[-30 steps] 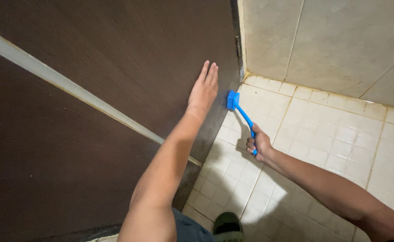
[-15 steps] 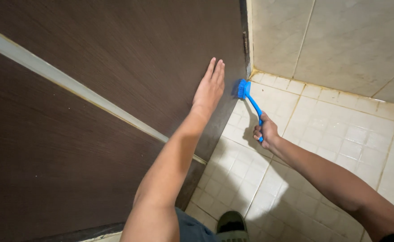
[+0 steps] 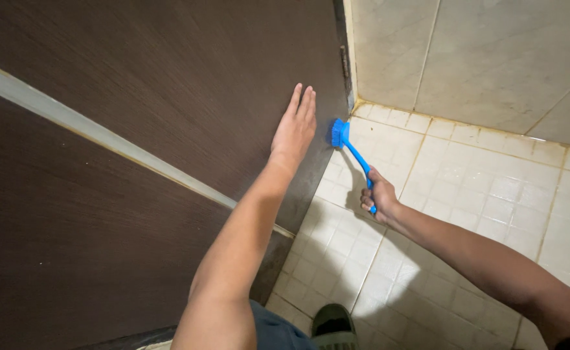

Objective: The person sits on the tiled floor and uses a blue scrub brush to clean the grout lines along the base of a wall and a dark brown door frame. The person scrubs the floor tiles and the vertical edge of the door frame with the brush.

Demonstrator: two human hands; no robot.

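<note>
My left hand (image 3: pixel 294 126) lies flat, fingers together and stretched out, against a dark brown wooden door (image 3: pixel 168 84). My right hand (image 3: pixel 379 194) grips the handle of a blue scrub brush (image 3: pixel 350 146). The brush head touches the lower edge of the door, close to the hinge side and just right of my left fingertips. Below the brush is a floor of small white tiles (image 3: pixel 466 188).
A pale metal strip (image 3: pixel 91 133) runs diagonally across the door. A hinge (image 3: pixel 344 61) sits on the door's edge by the beige tiled wall (image 3: pixel 479 58). My foot in a dark sandal (image 3: pixel 331 327) stands on the wet, shiny floor at the bottom.
The brush head has moved from the floor tiles up and left to the door's lower edge. My left hand has stayed flat on the door.
</note>
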